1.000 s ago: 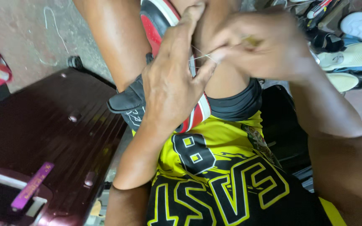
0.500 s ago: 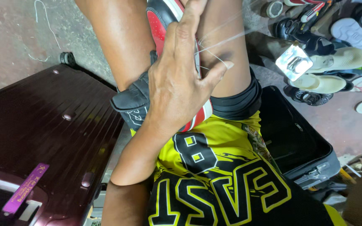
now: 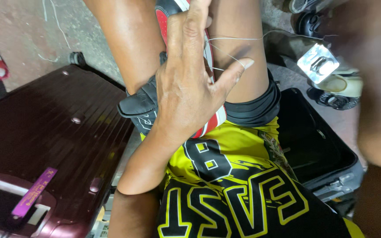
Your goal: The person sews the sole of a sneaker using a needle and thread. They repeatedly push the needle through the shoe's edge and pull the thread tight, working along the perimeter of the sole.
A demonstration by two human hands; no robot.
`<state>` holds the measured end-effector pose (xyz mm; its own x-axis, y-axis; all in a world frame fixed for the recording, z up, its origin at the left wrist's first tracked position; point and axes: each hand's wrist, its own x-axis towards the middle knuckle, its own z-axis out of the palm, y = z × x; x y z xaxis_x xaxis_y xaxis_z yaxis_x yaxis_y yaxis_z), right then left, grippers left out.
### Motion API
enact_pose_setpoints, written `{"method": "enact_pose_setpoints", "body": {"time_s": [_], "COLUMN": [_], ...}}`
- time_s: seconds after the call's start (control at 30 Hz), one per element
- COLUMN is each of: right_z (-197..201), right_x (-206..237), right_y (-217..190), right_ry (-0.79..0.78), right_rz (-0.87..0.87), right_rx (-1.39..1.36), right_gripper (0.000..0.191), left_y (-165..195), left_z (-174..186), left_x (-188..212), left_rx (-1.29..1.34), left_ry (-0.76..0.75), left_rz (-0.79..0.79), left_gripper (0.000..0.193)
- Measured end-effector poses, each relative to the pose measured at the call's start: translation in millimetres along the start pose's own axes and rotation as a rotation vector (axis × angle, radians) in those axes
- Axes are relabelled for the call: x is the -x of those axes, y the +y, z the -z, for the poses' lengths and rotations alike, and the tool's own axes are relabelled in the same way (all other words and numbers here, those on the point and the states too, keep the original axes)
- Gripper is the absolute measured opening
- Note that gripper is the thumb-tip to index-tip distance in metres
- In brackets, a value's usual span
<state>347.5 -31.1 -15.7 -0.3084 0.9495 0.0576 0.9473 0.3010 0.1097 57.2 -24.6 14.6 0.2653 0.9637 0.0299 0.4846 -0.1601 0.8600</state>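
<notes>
A red, white and black sneaker [image 3: 141,107] is wedged upright between my bare knees. My left hand [image 3: 190,97] is pressed flat over its side and grips it, fingers pointing up, thumb spread to the right. A thin pale thread [image 3: 239,39] comes out of the sneaker near my fingers, crosses my thumb tip and runs taut to the upper right. My right hand [image 3: 363,42] is a dark blur there, pulled away from the sneaker with the thread leading to it; its fingers are not sharp.
A maroon hard suitcase [image 3: 54,132] with a purple tag [image 3: 34,191] lies at my left. At my right sits an open black case [image 3: 314,145]. Several shoes and sandals [image 3: 334,94] and a shiny metal piece [image 3: 318,64] lie on the concrete floor.
My right hand has swept from beside the left hand out to the right, drawing the thread long and taut. My left hand stays on the sneaker.
</notes>
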Motion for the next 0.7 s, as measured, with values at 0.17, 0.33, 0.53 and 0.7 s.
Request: {"method": "enact_pose_setpoints", "body": {"time_s": [0.17, 0.33, 0.53, 0.7], "right_z": [-11.6, -9.3, -9.0, 5.3], "right_x": [-21.9, -31.7, -31.0, -32.4], "right_y": [-61.5, -63.1, -60.6, -90.0], "right_ry": [0.012, -0.042, -0.014, -0.064], "right_rz": [0.139, -0.146, -0.210, -0.166], "right_rx": [-0.855, -1.621, -1.909, -1.698], "right_gripper": [0.025, 0.020, 0.031, 0.037], "left_y": [-2.2, 13.9, -35.2, -62.8], "left_z": [1.4, 44.2, 75.6, 38.7], "left_x": [6.3, 61.8, 114.4, 122.0], "left_rx": [0.014, 0.173, -0.094, -0.368], "left_ry": [0.050, 0.301, 0.215, 0.123], "left_rz": [-0.025, -0.021, 0.126, 0.185], "left_gripper": [0.082, 0.032, 0.015, 0.037]}}
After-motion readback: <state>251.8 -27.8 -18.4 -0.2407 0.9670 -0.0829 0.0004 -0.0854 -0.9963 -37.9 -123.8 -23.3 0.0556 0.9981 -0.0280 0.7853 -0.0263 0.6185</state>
